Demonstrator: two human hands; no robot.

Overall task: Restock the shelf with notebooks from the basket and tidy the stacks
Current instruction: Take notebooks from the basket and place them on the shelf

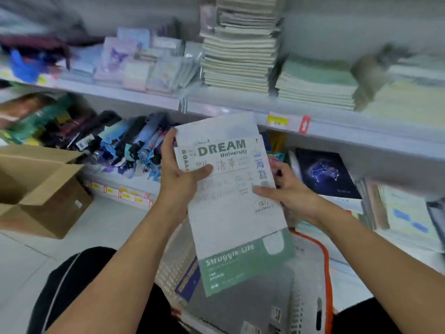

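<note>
While I crouch before the shelving, my left hand (179, 174) grips the left edge of a white notebook (228, 189) held at the centre of the frame, thumb laid across its cover. My right hand (286, 189) pinches the same notebook at its right edge, thumb on the front and fingers behind. Legible on the cover: "DREAM University", "GOALS" running vertically at the left, "HAVE", and Chinese characters in grey and blue; smaller print lower down is too blurred to read. A second white sheet or cover shows behind its top edge; I cannot tell whether it is a separate book.

Directly below, at lower centre, a green notebook (243, 266) reads "Struggle Life"; its finer text is unreadable. It lies over the white mesh basket (175, 263) with the orange rim, which sits between my knees. A dark blue item (189, 278) stands against the basket's left wall.

Upper centre: a tall stack of pale notebooks (238, 54) on the upper shelf (134, 96), with a lower green-topped stack (317, 85) just to its right. A yellow price tag (277, 121) on the shelf edge is not readable with certainty. At centre right, a black constellation notebook (325, 173) lies on the lower shelf. An open cardboard box (41, 189) rests on the floor at left.
</note>
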